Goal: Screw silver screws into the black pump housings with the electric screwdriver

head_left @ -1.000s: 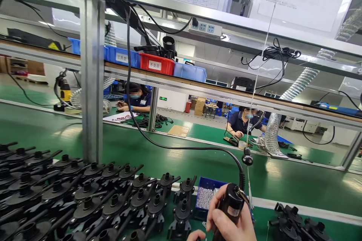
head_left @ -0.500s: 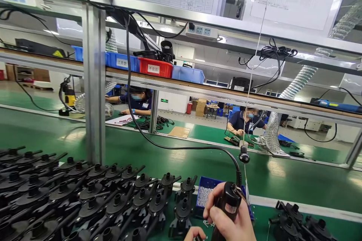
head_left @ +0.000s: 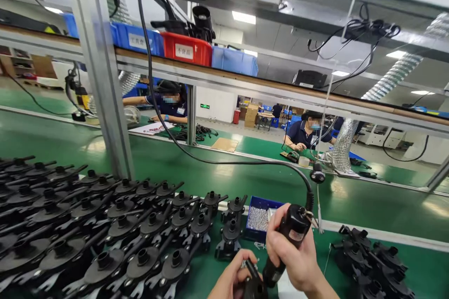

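Observation:
My right hand (head_left: 293, 254) is wrapped round a black electric screwdriver (head_left: 287, 243) whose cable (head_left: 224, 162) loops up to the frame overhead. My left hand (head_left: 233, 278) is closed on a black part (head_left: 253, 285) at the bottom edge, right under the screwdriver's tip. A blue tray of small screws (head_left: 261, 218) sits just beyond the hands. Rows of black pump-like parts (head_left: 115, 229) cover the green bench to the left.
More black parts (head_left: 372, 261) lie at the right. An aluminium post (head_left: 101, 84) rises at the left. A shelf holds blue bins and a red bin (head_left: 185, 49). Across the green conveyor (head_left: 245, 182), two other people work at a far bench.
The view has tilted down and both hands have come further into the picture. My left hand, barely visible before, now shows holding a black part under the screwdriver.

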Demonstrator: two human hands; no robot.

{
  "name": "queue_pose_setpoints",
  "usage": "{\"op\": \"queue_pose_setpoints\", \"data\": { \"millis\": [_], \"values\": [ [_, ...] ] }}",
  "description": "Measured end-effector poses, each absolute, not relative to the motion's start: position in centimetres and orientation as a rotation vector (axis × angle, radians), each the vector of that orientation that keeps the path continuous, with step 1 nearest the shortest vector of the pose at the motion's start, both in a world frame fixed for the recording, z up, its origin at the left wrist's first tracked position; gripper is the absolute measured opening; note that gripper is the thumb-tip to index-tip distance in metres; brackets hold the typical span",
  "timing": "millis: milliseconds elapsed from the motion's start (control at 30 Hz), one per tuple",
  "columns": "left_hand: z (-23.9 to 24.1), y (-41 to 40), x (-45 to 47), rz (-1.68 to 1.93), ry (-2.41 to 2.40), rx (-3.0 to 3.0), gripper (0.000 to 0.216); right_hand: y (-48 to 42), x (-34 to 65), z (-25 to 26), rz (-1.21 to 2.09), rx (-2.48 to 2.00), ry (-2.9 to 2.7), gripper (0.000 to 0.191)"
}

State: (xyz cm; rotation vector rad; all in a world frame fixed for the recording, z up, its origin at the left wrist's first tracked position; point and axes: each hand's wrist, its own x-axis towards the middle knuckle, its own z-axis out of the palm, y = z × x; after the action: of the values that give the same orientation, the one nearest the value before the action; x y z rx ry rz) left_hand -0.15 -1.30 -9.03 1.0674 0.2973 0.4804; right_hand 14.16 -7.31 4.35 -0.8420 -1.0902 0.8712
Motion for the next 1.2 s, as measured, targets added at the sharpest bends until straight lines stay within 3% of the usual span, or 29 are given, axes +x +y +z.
{"op": "queue_pose_setpoints", "data": {
  "millis": [467,700,867,1200],
  "values": [
    [-8.3,-2.1,-1.0,0.476,0.321,1.064,0.069,-6.8,13.5,4.7,0.729,-0.947,-1.111,0.033],
    [-9.5,-1.5,-0.9,0.558,0.338,1.17,0.078,-8.7,13.7,5.9,0.657,-0.899,-1.157,0.021],
    [-9.0,-1.1,-1.5,0.588,0.359,1.3,0.086,-9.9,14.0,6.3,0.771,-0.774,-1.145,0.018],
    [-7.7,-1.1,-1.2,0.531,0.375,1.166,0.072,-9.2,13.8,5.3,0.945,-0.814,-1.168,0.027]
  ]
}}
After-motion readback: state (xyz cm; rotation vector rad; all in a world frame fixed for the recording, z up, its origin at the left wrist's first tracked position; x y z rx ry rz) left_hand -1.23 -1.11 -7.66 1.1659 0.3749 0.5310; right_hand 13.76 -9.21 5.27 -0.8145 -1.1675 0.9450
